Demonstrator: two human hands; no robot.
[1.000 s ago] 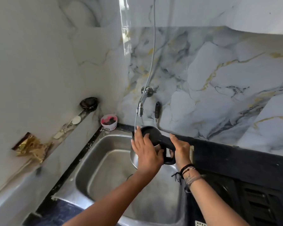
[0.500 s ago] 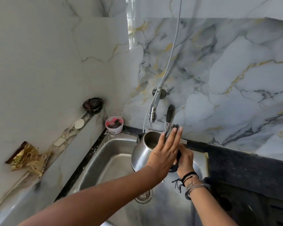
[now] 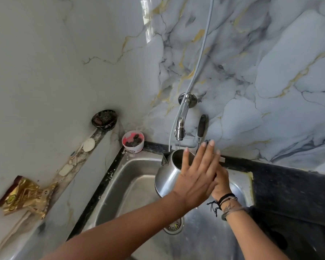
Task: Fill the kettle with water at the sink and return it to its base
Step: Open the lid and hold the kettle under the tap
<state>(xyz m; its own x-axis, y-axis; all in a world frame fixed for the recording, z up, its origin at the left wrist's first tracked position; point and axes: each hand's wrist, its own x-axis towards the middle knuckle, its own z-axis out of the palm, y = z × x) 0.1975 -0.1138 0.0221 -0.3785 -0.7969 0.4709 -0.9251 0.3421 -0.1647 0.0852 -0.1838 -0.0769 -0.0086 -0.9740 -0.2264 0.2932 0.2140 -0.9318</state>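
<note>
A steel kettle (image 3: 167, 175) hangs over the steel sink (image 3: 137, 186), its mouth right under the chrome tap (image 3: 180, 128). A thin stream of water runs from the tap into it. My right hand (image 3: 220, 182) grips the kettle's handle, which is mostly hidden behind my left hand. My left hand (image 3: 197, 177) is flat with fingers spread, pressed against the raised black lid at the back of the kettle. The kettle's base is not in view.
A grey hose (image 3: 199, 68) runs down the marble wall beside the tap. A pink cup (image 3: 133, 140), a dark bowl (image 3: 104, 120) and a gold packet (image 3: 24, 196) sit on the left ledge. Black counter (image 3: 281, 182) lies right of the sink; the drain (image 3: 174, 225) is below.
The lid went from closed under my left hand to swung open, my left hand now flat against it. The kettle's mouth came under the tap and water runs in.
</note>
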